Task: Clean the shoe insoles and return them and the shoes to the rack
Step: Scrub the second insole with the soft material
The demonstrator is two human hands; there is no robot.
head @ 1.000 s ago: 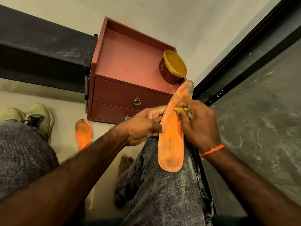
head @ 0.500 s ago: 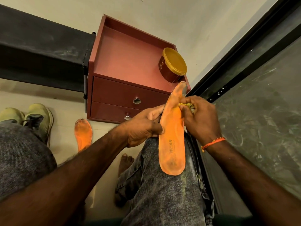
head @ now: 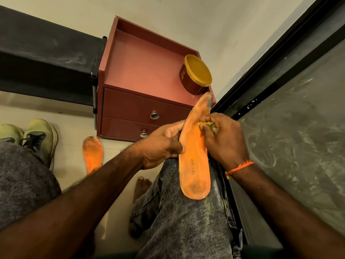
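insoles two [head: 195, 152] [head: 92, 154], shoes two [head: 40, 135] [head: 9, 130]

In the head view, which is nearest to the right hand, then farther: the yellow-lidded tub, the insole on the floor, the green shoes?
From the right hand:
1. Yellow-lidded tub, on the cabinet, just above.
2. Insole on the floor, left of the cabinet.
3. Green shoes, far left.

Red two-drawer cabinet [head: 141, 109], yellow-lidded tub [head: 196, 75] on top, dusty glass panel [head: 291, 131]

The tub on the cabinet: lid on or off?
On. The yellow lid covers the brown tub on the red cabinet.
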